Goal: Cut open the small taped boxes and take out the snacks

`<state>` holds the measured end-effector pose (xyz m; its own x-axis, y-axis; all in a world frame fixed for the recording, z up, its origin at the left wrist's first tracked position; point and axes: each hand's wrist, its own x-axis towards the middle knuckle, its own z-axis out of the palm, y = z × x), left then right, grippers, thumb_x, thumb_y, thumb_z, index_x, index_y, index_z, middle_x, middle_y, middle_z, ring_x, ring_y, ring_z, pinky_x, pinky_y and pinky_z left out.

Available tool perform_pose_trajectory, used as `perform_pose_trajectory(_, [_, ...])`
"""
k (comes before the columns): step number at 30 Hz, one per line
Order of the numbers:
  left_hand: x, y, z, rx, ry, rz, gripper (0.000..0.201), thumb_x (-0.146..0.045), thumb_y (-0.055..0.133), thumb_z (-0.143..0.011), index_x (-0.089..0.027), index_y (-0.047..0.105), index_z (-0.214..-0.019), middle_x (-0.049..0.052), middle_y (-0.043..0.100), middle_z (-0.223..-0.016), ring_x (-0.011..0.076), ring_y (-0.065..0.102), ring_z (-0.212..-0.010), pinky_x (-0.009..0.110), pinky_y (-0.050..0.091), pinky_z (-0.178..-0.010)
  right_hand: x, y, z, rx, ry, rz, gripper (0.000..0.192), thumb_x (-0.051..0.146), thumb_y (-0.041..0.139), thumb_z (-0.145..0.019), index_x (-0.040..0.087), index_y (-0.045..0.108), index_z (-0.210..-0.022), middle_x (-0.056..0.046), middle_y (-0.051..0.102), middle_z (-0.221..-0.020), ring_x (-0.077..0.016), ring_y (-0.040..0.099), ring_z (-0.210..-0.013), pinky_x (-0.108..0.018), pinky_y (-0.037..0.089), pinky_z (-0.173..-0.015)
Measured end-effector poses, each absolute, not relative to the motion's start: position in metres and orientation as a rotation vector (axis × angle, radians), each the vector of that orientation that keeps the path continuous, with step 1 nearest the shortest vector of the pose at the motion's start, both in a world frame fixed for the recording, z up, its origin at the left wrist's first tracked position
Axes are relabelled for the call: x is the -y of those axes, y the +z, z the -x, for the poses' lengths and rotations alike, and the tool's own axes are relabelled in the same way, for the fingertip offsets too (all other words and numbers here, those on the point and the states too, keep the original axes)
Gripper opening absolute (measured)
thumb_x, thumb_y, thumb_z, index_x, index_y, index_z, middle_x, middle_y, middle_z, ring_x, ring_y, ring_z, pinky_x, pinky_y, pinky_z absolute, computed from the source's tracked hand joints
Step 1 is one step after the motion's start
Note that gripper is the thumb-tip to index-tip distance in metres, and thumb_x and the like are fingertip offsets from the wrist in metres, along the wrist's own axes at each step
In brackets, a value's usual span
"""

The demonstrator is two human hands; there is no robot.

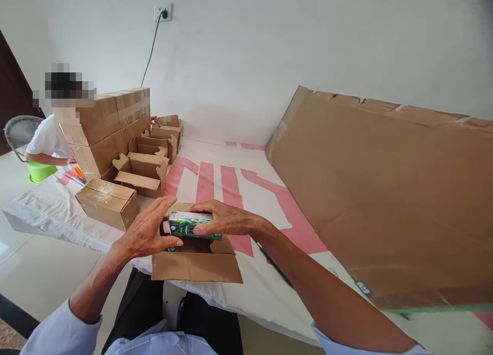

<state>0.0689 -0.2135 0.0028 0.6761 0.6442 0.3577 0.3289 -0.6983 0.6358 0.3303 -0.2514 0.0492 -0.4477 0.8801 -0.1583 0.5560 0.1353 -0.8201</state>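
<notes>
A green-and-white drink carton (190, 224) with a white cap lies sideways above an unsealed small cardboard box (198, 267). My right hand (219, 219) grips its right part, thumb on the near side and fingers over the top. Beside the capped end, my left hand (150, 229) is open, its thumb and fingers apart; whether it touches the cap I cannot tell. The front flap of the box is folded out toward me. Both hands and the carton hide much of the box's inside, which looks dark.
To the left sits a taped box (108, 195), with several opened boxes (140, 172) behind it and a stack of sealed cartons (103, 121). A person (50, 139) is beyond the stack. A large cardboard sheet (385, 190) leans against the wall on the right. A red-and-white cloth (208, 178) covers the table.
</notes>
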Motion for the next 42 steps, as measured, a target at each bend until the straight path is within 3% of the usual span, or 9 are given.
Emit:
perform_pose_trajectory(3, [0.211, -0.001, -0.081, -0.716, 0.917, -1.986, 0.096, -0.036, 0.094, -0.073, -0.024, 0.046, -0.156, 0.015, 0.058, -0.148, 0.0329, 0.063, -0.127, 0.048, 0.052, -0.108, 0.252, 0.037, -0.323, 1.898, 1.224, 1.303, 0.045, 0.036, 0.073, -0.079, 0.020, 0.076, -0.121, -0.004, 0.077, -0.112, -0.0219, 0.068, -0.095, -0.029, 0.052, -0.077])
perform_pose_trajectory(5, [0.208, -0.006, -0.089, -0.678, 0.991, -1.683, 0.095, -0.038, 0.093, -0.074, -0.023, 0.046, -0.155, 0.014, 0.063, -0.138, 0.0268, 0.069, -0.110, 0.042, 0.056, -0.097, 0.255, 0.021, -0.314, 1.682, 1.215, 1.240, 0.039, 0.047, 0.073, -0.084, 0.017, 0.077, -0.108, -0.005, 0.075, -0.097, -0.0199, 0.066, -0.084, -0.029, 0.050, -0.069])
perform_pose_trajectory(7, [0.202, -0.009, -0.095, -0.589, 1.006, -1.499, 0.092, -0.041, 0.093, -0.074, -0.022, 0.049, -0.152, 0.012, 0.068, -0.130, 0.0225, 0.069, -0.100, 0.038, 0.055, -0.092, 0.261, 0.003, -0.303, 1.457, 1.212, 1.152, 0.045, 0.059, 0.069, -0.088, 0.017, 0.076, -0.103, -0.005, 0.071, -0.088, -0.0195, 0.064, -0.079, -0.030, 0.052, -0.066])
perform_pose_trajectory(9, [0.195, -0.008, -0.101, -0.512, 1.003, -1.421, 0.089, -0.040, 0.095, -0.072, -0.021, 0.053, -0.149, 0.010, 0.071, -0.124, 0.0220, 0.068, -0.101, 0.037, 0.053, -0.093, 0.269, -0.014, -0.290, 1.291, 1.233, 1.071, 0.048, 0.062, 0.067, -0.091, 0.020, 0.074, -0.112, -0.006, 0.072, -0.095, -0.0211, 0.067, -0.085, -0.032, 0.056, -0.070])
perform_pose_trajectory(13, [0.176, -0.004, -0.111, -0.475, 0.974, -1.377, 0.094, -0.036, 0.098, -0.067, -0.019, 0.054, -0.148, 0.010, 0.075, -0.113, 0.0229, 0.069, -0.099, 0.037, 0.052, -0.092, 0.280, -0.035, -0.272, 1.112, 1.338, 0.977, 0.050, 0.054, 0.075, -0.088, 0.031, 0.067, -0.132, -0.007, 0.068, -0.128, -0.0239, 0.067, -0.106, -0.034, 0.061, -0.078])
perform_pose_trajectory(20, [0.159, -0.024, -0.115, -0.409, 0.808, -1.417, 0.071, -0.032, 0.092, -0.077, -0.019, 0.063, -0.141, 0.014, 0.075, -0.125, 0.0268, 0.069, -0.111, 0.036, 0.051, -0.093, 0.263, -0.049, -0.276, 0.984, 1.316, 0.969, 0.046, 0.048, 0.080, -0.084, 0.026, 0.069, -0.123, -0.007, 0.073, -0.113, -0.0192, 0.071, -0.086, -0.035, 0.063, -0.077])
perform_pose_trajectory(27, [0.124, -0.017, -0.133, -0.277, 0.778, -1.443, 0.099, -0.013, 0.090, -0.070, -0.027, 0.050, -0.159, 0.014, 0.069, -0.141, 0.0299, 0.066, -0.123, 0.038, 0.048, -0.102, 0.206, -0.040, -0.306, 1.203, 1.186, 0.974, 0.053, 0.043, 0.072, -0.087, 0.030, 0.066, -0.138, -0.007, 0.072, -0.128, -0.0234, 0.072, -0.098, -0.037, 0.063, -0.080])
perform_pose_trajectory(31, [0.111, -0.022, -0.143, -0.359, 0.783, -1.414, 0.110, -0.011, 0.087, -0.069, -0.033, 0.038, -0.165, 0.013, 0.064, -0.149, 0.0303, 0.065, -0.123, 0.037, 0.053, -0.093, 0.178, -0.041, -0.327, 1.338, 1.185, 0.985, 0.059, 0.042, 0.069, -0.088, 0.033, 0.061, -0.146, -0.005, 0.071, -0.134, -0.0252, 0.071, -0.107, -0.037, 0.062, -0.083])
perform_pose_trajectory(42, [0.099, -0.045, -0.140, -0.345, 0.759, -1.376, 0.109, -0.010, 0.087, -0.069, -0.031, 0.040, -0.165, 0.015, 0.071, -0.137, 0.0297, 0.070, -0.114, 0.037, 0.057, -0.089, 0.167, -0.062, -0.344, 1.400, 1.215, 0.984, 0.060, 0.044, 0.068, -0.091, 0.032, 0.061, -0.149, -0.004, 0.073, -0.134, -0.0219, 0.073, -0.104, -0.034, 0.061, -0.087])
